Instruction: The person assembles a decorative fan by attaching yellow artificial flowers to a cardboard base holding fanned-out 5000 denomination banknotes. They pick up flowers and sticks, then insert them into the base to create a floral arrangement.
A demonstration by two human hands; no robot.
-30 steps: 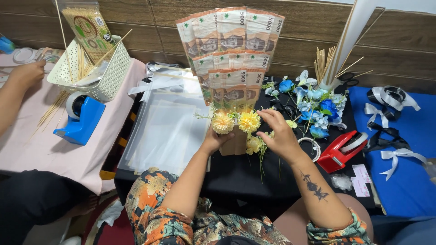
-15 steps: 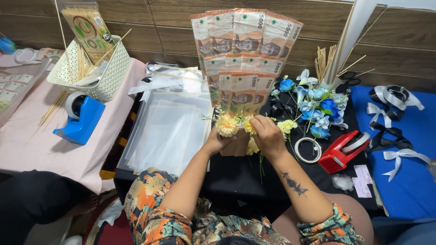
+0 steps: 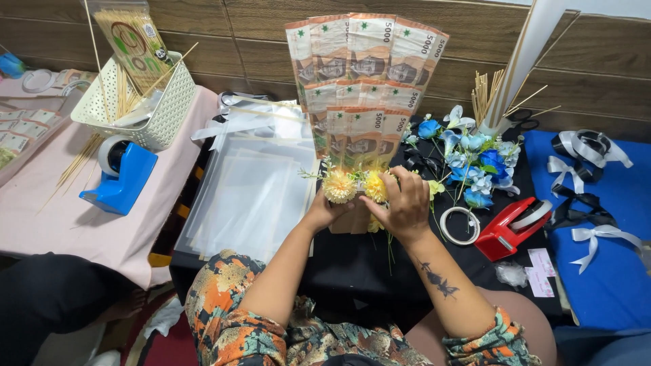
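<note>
Both hands grip the money fan [image 3: 363, 74] at frame centre: left hand [image 3: 324, 211] clamped on its base, right hand [image 3: 405, 203] pinching the yellow flowers [image 3: 354, 185]. Since earlier, the fan has shifted right and stands more upright.

Two tape dispensers [image 3: 121, 177] [image 3: 510, 229], one white basket [image 3: 159, 112], two hands [image 3: 324, 213] [image 3: 405, 207]

We find open bench [image 3: 352, 261] only just before our hands, hemmed left by stacked clear sheets [image 3: 247, 196], right by tape ring [image 3: 460, 226] and red dispenser [image 3: 512, 230], behind by blue flowers [image 3: 475, 159].
</note>
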